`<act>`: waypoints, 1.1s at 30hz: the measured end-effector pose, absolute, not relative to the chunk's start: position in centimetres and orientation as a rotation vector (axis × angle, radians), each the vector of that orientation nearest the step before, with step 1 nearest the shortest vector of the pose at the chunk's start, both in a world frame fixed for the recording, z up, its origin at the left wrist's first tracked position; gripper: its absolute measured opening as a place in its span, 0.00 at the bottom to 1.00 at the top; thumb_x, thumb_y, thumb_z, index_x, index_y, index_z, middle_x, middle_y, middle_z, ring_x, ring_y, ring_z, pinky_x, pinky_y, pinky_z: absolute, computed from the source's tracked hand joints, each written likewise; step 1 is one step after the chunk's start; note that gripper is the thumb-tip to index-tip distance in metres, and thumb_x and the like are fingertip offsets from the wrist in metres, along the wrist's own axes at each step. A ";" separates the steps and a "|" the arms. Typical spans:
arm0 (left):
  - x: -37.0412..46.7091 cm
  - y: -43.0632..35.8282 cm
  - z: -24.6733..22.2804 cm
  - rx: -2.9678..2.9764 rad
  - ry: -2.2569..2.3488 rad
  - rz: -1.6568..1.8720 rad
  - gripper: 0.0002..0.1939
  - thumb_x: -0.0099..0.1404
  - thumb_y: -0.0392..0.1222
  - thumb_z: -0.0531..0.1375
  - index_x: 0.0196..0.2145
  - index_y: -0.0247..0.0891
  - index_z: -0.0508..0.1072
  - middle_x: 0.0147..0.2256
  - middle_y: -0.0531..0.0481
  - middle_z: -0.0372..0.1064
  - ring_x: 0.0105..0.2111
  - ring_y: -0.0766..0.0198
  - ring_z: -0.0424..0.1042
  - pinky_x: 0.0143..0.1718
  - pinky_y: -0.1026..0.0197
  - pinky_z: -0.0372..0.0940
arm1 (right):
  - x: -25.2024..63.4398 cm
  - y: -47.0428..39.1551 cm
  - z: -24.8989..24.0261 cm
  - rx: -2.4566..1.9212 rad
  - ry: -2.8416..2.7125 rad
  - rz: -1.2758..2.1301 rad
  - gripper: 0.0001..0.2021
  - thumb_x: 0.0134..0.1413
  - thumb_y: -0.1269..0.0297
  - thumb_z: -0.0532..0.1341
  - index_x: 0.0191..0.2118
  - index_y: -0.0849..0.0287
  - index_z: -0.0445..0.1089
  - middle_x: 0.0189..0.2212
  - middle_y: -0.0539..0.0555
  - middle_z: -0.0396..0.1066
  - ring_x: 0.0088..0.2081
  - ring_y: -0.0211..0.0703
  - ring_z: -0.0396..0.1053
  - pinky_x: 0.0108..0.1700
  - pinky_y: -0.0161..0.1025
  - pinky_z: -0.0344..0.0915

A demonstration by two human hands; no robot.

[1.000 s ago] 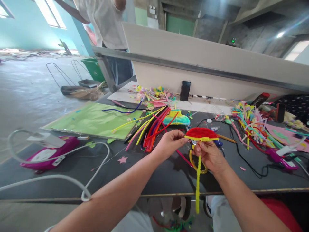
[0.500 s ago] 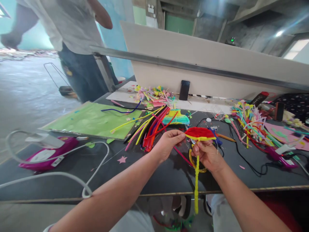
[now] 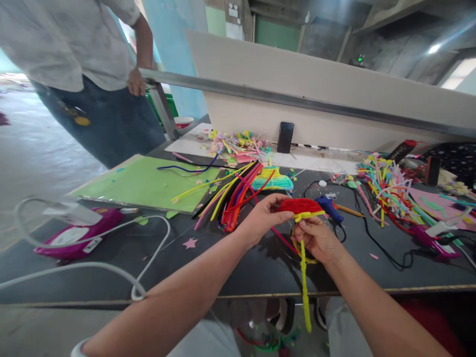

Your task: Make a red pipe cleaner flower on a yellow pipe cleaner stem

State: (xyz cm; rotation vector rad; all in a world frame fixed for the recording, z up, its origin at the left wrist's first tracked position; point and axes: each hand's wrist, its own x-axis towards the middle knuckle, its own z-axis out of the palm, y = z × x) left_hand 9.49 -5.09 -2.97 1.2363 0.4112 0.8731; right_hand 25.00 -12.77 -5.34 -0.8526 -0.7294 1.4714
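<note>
Above the table's front part, my left hand (image 3: 269, 215) grips the left end of a red pipe-cleaner piece (image 3: 299, 206), its thumb along the lower edge. A yellow pipe cleaner (image 3: 305, 287) runs along that edge and hangs down past the table edge. My right hand (image 3: 314, 235) pinches the yellow pipe cleaner just under the red piece. Behind my left hand lies a bundle of red, black, yellow and pink pipe cleaners (image 3: 234, 203). A yellow and turquoise pipe-cleaner piece (image 3: 273, 179) rests beyond it. A blue glue gun (image 3: 330, 208) lies right behind my right hand.
A green sheet (image 3: 148, 181) lies at left, near a purple power strip (image 3: 80, 233) with a white cable. A phone (image 3: 285, 137) leans against the white board. Pipe-cleaner heaps (image 3: 386, 181) lie at right and back. A person (image 3: 100, 99) stands at far left.
The red piece has shifted slightly left and tilted, and my left hand now covers more of its left end. The glue gun shows more. The person's hand now rests on the rail.
</note>
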 end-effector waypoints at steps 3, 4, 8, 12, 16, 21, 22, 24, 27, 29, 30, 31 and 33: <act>9.4 -5.3 -2.7 1.281 0.410 0.851 0.20 0.50 0.40 0.68 0.41 0.34 0.71 0.38 0.49 0.72 0.37 0.65 0.70 0.43 0.62 0.62 | 24.9 -12.7 -5.2 -0.860 -0.737 1.503 0.06 0.40 0.67 0.70 0.29 0.58 0.75 0.18 0.48 0.72 0.20 0.33 0.67 0.28 0.33 0.69; 9.4 -5.3 -2.6 1.290 0.408 0.813 0.19 0.50 0.41 0.68 0.40 0.33 0.72 0.36 0.49 0.72 0.35 0.65 0.70 0.42 0.61 0.63 | 24.8 -12.8 -5.3 -0.858 -0.743 1.514 0.06 0.40 0.67 0.70 0.29 0.59 0.75 0.19 0.49 0.73 0.20 0.33 0.68 0.28 0.33 0.69; 9.1 -5.6 -2.3 1.305 0.413 0.669 0.19 0.48 0.44 0.69 0.36 0.30 0.74 0.28 0.48 0.73 0.28 0.63 0.71 0.36 0.59 0.65 | 24.5 -12.9 -5.5 -0.840 -0.765 1.557 0.06 0.42 0.66 0.70 0.29 0.59 0.75 0.20 0.50 0.74 0.20 0.34 0.69 0.29 0.34 0.70; 8.9 -5.5 -2.3 1.303 0.388 0.596 0.17 0.52 0.46 0.67 0.35 0.29 0.76 0.24 0.48 0.72 0.25 0.64 0.70 0.33 0.59 0.65 | 24.9 -12.7 -5.6 -0.858 -0.793 1.628 0.06 0.44 0.64 0.69 0.29 0.59 0.74 0.21 0.50 0.74 0.21 0.36 0.70 0.33 0.39 0.70; 9.0 -5.1 -2.6 1.294 0.435 0.730 0.15 0.52 0.43 0.67 0.35 0.30 0.77 0.30 0.47 0.75 0.30 0.64 0.71 0.37 0.61 0.64 | 26.3 -12.7 -4.7 -0.994 -0.855 1.518 0.10 0.48 0.58 0.66 0.35 0.58 0.73 0.28 0.54 0.75 0.29 0.42 0.73 0.37 0.43 0.69; 9.3 -4.8 -3.0 1.252 0.526 0.784 0.18 0.51 0.43 0.67 0.38 0.30 0.77 0.33 0.46 0.75 0.31 0.63 0.71 0.37 0.61 0.63 | 26.5 -13.9 -3.1 -1.354 -1.163 0.338 0.08 0.54 0.58 0.60 0.37 0.56 0.71 0.35 0.54 0.72 0.38 0.45 0.68 0.44 0.46 0.64; 9.4 -4.9 -3.0 1.256 0.556 0.789 0.17 0.50 0.43 0.67 0.37 0.30 0.77 0.30 0.48 0.75 0.29 0.65 0.70 0.35 0.62 0.63 | 26.1 -14.3 -2.8 -1.370 -1.304 0.091 0.07 0.53 0.59 0.61 0.35 0.56 0.71 0.35 0.55 0.71 0.39 0.46 0.67 0.46 0.47 0.62; 9.5 -5.0 -3.1 1.274 0.601 0.808 0.15 0.49 0.42 0.68 0.35 0.31 0.78 0.26 0.50 0.73 0.25 0.67 0.68 0.32 0.64 0.61 | 25.1 -14.8 -2.4 -1.390 -1.563 -0.246 0.05 0.51 0.61 0.63 0.31 0.56 0.72 0.35 0.55 0.70 0.41 0.48 0.65 0.50 0.49 0.58; 9.7 -5.1 -3.1 1.277 0.585 0.807 0.14 0.50 0.41 0.67 0.34 0.31 0.78 0.26 0.51 0.73 0.25 0.68 0.67 0.31 0.65 0.61 | 23.5 -15.0 -2.1 -1.546 -1.700 -0.512 0.06 0.49 0.60 0.64 0.31 0.55 0.73 0.37 0.55 0.70 0.44 0.51 0.62 0.51 0.52 0.53; 9.6 -5.0 -3.1 1.277 0.569 0.804 0.14 0.50 0.41 0.67 0.35 0.31 0.78 0.27 0.50 0.73 0.25 0.68 0.67 0.32 0.64 0.61 | 22.9 -14.7 -2.1 -1.651 -1.720 -0.583 0.06 0.50 0.60 0.63 0.30 0.56 0.73 0.38 0.55 0.71 0.45 0.52 0.61 0.50 0.52 0.51; 9.6 -5.0 -3.1 1.285 0.572 0.807 0.15 0.50 0.42 0.67 0.36 0.31 0.78 0.28 0.50 0.73 0.26 0.68 0.67 0.32 0.64 0.62 | 22.7 -14.6 -2.1 -1.681 -1.728 -0.600 0.06 0.52 0.60 0.62 0.30 0.56 0.73 0.38 0.54 0.71 0.45 0.51 0.61 0.50 0.52 0.51; 9.5 -5.0 -3.1 1.297 0.578 0.813 0.15 0.51 0.42 0.66 0.36 0.31 0.78 0.28 0.50 0.73 0.26 0.68 0.67 0.33 0.64 0.62 | 22.6 -14.4 -2.2 -1.694 -1.741 -0.612 0.06 0.53 0.61 0.61 0.30 0.56 0.73 0.37 0.54 0.71 0.44 0.50 0.62 0.49 0.51 0.51; 9.3 -5.2 -3.1 1.326 0.593 0.820 0.16 0.51 0.43 0.66 0.36 0.30 0.78 0.27 0.50 0.73 0.26 0.68 0.66 0.33 0.64 0.61 | 22.7 -14.2 -2.4 -1.681 -1.765 -0.627 0.06 0.54 0.63 0.60 0.29 0.56 0.72 0.36 0.54 0.71 0.42 0.49 0.63 0.48 0.50 0.53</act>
